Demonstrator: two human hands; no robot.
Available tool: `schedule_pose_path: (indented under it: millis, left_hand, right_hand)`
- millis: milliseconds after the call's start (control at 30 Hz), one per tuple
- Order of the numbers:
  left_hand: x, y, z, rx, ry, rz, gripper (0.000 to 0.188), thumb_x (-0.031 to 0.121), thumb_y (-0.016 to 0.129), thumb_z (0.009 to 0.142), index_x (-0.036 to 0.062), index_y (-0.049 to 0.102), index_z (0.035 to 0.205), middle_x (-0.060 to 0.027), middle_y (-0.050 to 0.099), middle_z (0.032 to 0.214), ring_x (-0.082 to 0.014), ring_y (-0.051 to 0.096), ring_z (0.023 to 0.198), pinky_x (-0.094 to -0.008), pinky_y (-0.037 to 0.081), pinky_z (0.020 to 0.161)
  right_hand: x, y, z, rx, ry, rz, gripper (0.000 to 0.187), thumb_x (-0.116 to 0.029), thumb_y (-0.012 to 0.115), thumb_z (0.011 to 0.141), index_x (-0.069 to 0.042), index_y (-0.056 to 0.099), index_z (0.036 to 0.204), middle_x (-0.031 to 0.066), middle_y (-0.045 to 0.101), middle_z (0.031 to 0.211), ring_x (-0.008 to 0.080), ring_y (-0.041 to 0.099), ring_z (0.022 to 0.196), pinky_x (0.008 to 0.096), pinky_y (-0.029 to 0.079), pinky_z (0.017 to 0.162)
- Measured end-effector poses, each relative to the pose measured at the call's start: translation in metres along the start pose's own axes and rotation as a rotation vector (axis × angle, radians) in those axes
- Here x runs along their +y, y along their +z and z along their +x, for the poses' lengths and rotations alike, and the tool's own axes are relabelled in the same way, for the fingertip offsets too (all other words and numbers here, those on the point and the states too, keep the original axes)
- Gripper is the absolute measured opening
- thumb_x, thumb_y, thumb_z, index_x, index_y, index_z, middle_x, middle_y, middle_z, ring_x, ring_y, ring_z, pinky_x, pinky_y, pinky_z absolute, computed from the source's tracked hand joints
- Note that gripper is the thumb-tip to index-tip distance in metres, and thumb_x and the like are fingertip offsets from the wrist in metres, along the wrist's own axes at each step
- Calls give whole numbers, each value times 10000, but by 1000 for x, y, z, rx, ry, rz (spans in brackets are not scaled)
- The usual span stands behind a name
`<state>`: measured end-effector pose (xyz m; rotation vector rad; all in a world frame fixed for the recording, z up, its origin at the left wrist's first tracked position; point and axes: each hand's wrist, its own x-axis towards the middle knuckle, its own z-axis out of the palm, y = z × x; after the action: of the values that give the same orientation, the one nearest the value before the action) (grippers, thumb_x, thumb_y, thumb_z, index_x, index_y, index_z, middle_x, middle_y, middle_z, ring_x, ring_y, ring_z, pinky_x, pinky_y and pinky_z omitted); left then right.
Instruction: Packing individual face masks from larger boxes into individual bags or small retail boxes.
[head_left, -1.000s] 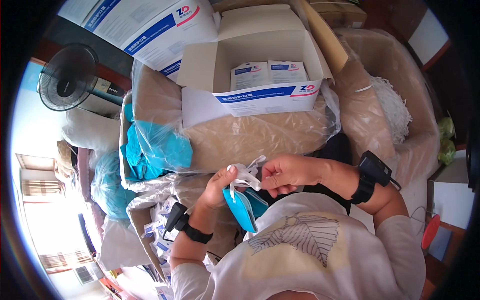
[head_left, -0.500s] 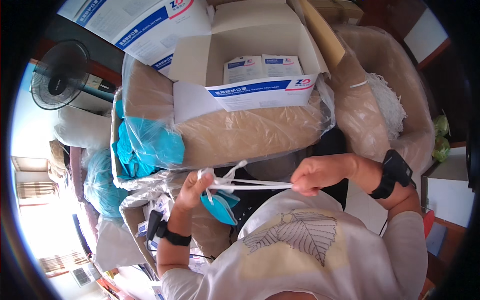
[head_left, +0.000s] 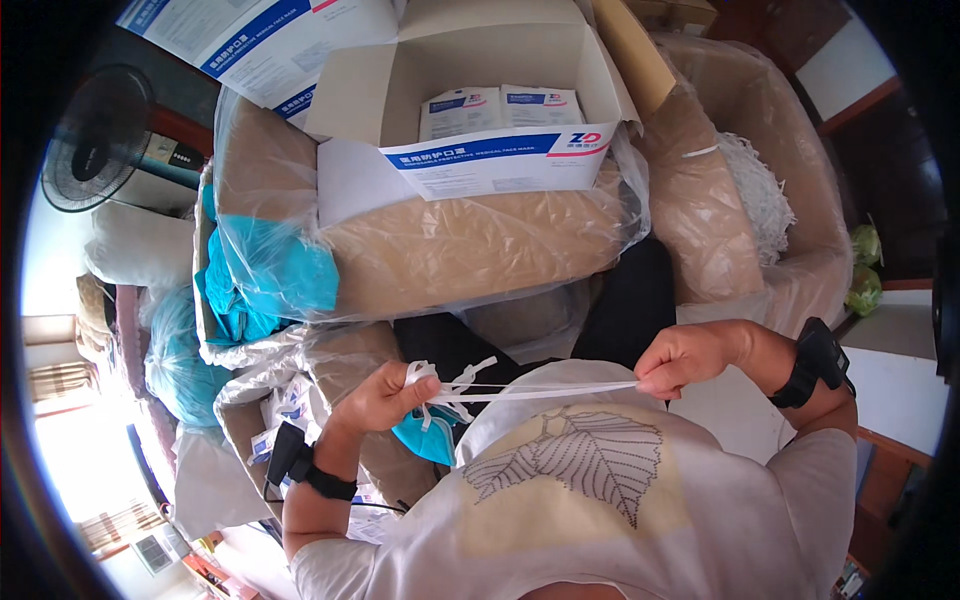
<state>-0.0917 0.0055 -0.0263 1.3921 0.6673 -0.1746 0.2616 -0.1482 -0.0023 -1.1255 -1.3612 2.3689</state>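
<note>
White elastic straps [head_left: 540, 390] run taut, side by side, between my two hands in front of my shirt. My left hand [head_left: 385, 398] is closed on a bunch of their looped ends, the thumb pressed over them. A turquoise face mask [head_left: 428, 440] hangs just below that hand, partly hidden behind it; how it joins the straps cannot be made out. Further right, my right hand [head_left: 685, 362] is a closed fist gripping the other end of the straps. Loose strap ends [head_left: 478, 372] stick up beside my left fingers.
Ahead, an opened white-and-blue carton [head_left: 490, 170] holds small packets [head_left: 460, 112] atop a plastic-lined brown box [head_left: 480, 260]. Turquoise masks [head_left: 275, 265] lie at its left. A lined box at right holds white straps [head_left: 755, 200]. A fan [head_left: 95, 140] stands far left.
My right hand has pulled to the right, away from my left, and the straps between them span longer. The surroundings have shifted left and slightly up in view.
</note>
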Motion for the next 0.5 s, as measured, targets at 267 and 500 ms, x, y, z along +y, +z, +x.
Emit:
schedule_pose_path:
  millis: [267,500]
  left_hand:
    - [-3,26,32,-104,-45,-29,296,272,456,919,30,616,865,74,548,718,-18,451,685,-211,412,631]
    - [6,13,20,-42,-19,-47,298,278,465,914,30,608,832,65,541,699,-21,454,686,-220,417,613]
  right_hand:
    - [-3,7,62,-75,-145,143,283,-192,407,899,-5,594,798,-13,505,630,50,388,533,202,336,509]
    - [-2,7,67,52,-187,102,276,-204,400,906,-21,550,766,-30,440,594,47,376,539,206,332,513]
